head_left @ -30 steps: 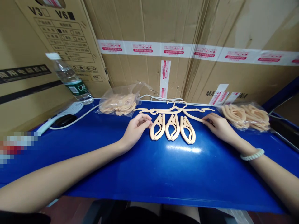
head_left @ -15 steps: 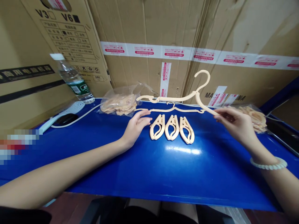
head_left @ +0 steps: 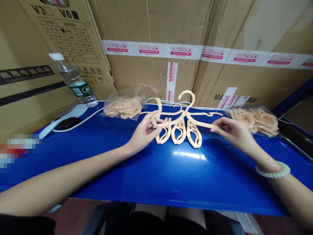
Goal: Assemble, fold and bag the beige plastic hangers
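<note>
A beige folding clothes hanger [head_left: 174, 121] is held up between my two hands, its hook pointing upward. My left hand [head_left: 144, 130] is closed around its left arm near the joint, and the end section beyond the joint is bent upward. With thumb and fingers, my right hand [head_left: 232, 129] pinches the right arm's end; that tip is hidden by the fingers. Just below the held hanger, three folded hangers [head_left: 195, 135] lie in a row on the blue table [head_left: 156, 176]. Behind it lies another unfolded hanger [head_left: 202, 113].
Clear plastic bags of folded hangers lie at left [head_left: 123, 106] and right [head_left: 256, 120]. A water bottle [head_left: 75, 81], a white cable and a black mouse [head_left: 68, 123] are on the left. Cardboard boxes [head_left: 146, 26] wall the back. A dark flat object [head_left: 295, 143] lies at right.
The held hanger has come down and toward me. My left hand, open beside it before, has taken hold of its left arm. My right hand has shifted left, still gripping the other end.
</note>
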{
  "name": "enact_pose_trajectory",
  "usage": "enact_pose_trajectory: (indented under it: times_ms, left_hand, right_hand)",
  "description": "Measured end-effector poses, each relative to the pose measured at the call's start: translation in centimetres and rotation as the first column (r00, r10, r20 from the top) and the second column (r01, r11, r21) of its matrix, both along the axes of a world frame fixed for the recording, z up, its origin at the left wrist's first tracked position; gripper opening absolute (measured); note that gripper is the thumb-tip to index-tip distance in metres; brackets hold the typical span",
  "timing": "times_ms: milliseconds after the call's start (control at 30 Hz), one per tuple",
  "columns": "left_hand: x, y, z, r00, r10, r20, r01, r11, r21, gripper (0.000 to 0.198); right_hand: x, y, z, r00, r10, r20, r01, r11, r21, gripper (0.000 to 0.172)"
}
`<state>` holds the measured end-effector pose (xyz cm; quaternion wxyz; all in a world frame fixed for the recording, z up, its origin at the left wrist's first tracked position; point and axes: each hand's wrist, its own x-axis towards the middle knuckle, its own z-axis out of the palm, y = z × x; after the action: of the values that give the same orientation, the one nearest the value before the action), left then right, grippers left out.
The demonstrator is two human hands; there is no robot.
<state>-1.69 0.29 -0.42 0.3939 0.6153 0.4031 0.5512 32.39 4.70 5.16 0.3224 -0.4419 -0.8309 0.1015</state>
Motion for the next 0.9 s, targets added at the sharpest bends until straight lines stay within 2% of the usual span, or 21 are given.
enact_pose_trajectory:
  times_ms: [67, 167, 233, 333, 500, 567, 767, 833, 900]
  left_hand:
    - [0.0, -0.2, 0.1, 0.992, -0.025, -0.123, 0.030, 0.999, 0.037, 0.047]
    - [-0.1, -0.5, 0.3, 0.970, 0.025, -0.244, -0.002, 0.996, 0.092, 0.028]
    - [-0.1, -0.5, 0.4, 0.968, 0.055, -0.243, -0.036, 0.996, 0.082, 0.028]
    - [-0.2, -0.5, 0.6, 0.973, 0.057, -0.225, -0.056, 0.998, 0.015, 0.034]
    - [-0.4, -0.3, 0.5, 0.978, 0.082, -0.191, -0.082, 0.997, 0.009, 0.029]
    - [-0.4, -0.2, 0.4, 0.986, 0.071, -0.152, -0.074, 0.997, -0.015, 0.028]
    - [-0.1, -0.3, 0.7, 0.992, 0.058, -0.113, -0.063, 0.997, -0.045, 0.029]
    - [-0.1, -0.3, 0.7, 0.991, 0.054, -0.119, -0.060, 0.997, -0.048, 0.030]
    - [-0.1, -0.3, 0.6, 0.991, 0.056, -0.125, -0.063, 0.997, -0.051, 0.032]
  right_hand:
    - [-0.3, -0.2, -0.1, 1.000, 0.026, 0.005, -0.026, 0.999, -0.026, 0.036]
    - [-0.6, -0.4, -0.3, 0.998, 0.060, 0.024, -0.059, 0.998, -0.035, 0.033]
    - [-0.7, -0.3, -0.4, 0.993, 0.082, 0.081, -0.085, 0.996, 0.028, 0.028]
    - [-0.7, -0.3, -0.5, 0.974, 0.077, 0.213, -0.120, 0.973, 0.199, 0.023]
    - [-1.3, -1.6, -0.3, 0.921, -0.185, 0.344, 0.028, 0.910, 0.414, 0.029]
    - [-1.6, -2.1, -0.2, 0.900, -0.248, 0.358, 0.060, 0.885, 0.462, 0.029]
    - [-1.6, -2.3, -0.6, 0.797, -0.324, 0.509, 0.028, 0.863, 0.504, 0.036]
    - [-1.5, -2.4, -0.8, 0.762, -0.366, 0.534, 0.014, 0.834, 0.552, 0.039]
    - [-1.5, -2.6, -1.0, 0.745, -0.410, 0.526, -0.011, 0.781, 0.624, 0.040]
